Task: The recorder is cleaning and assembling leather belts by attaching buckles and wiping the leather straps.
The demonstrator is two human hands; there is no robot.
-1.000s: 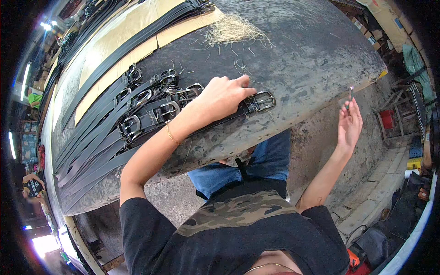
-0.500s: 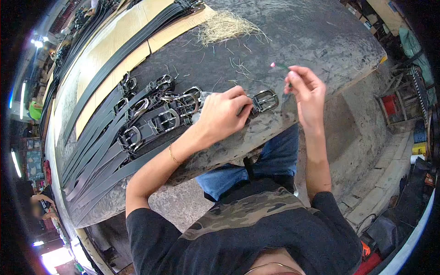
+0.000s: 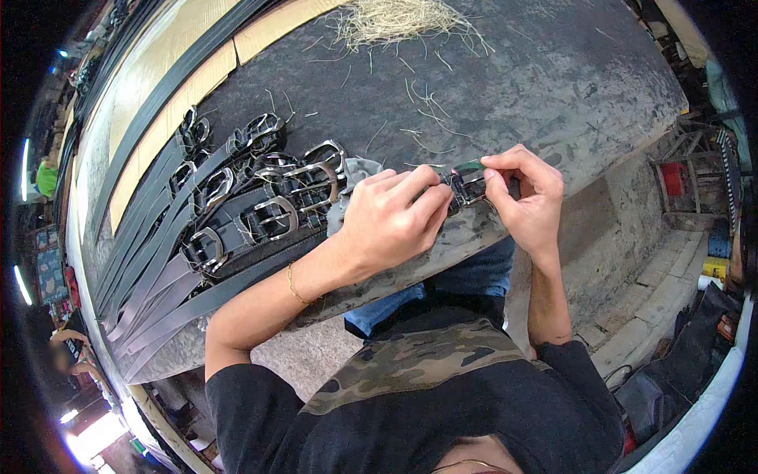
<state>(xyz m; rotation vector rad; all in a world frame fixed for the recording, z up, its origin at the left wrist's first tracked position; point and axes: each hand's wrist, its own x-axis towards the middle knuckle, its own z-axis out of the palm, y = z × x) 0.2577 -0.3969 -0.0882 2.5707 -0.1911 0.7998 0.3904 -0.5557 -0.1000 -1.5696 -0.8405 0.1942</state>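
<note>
My left hand (image 3: 392, 213) is closed at the table's near edge around the buckle end of a dark belt, whose metal buckle (image 3: 471, 188) shows past its fingertips. The belt's strap is hidden under the hand. My right hand (image 3: 527, 193) pinches a thin green stick (image 3: 471, 166) with a pinkish tip between thumb and forefinger. The tip is at the buckle; whether it touches is too small to tell. A crumpled grey cloth (image 3: 357, 175) lies against the left hand's far side. Left of it are several black belts (image 3: 154, 265) with silver buckles (image 3: 272, 217).
A heap of pale straw-like strands (image 3: 399, 22) lies at the far side of the dark tabletop (image 3: 553, 87), with loose strands scattered nearer. More long straps (image 3: 162, 95) rest on cardboard (image 3: 272, 28) at the far left. A wooden frame with a red part (image 3: 673, 178) stands right.
My right hand has brought the green stick down and left to the buckle. The left hand still grips the belt. The whole view has shifted slightly.
</note>
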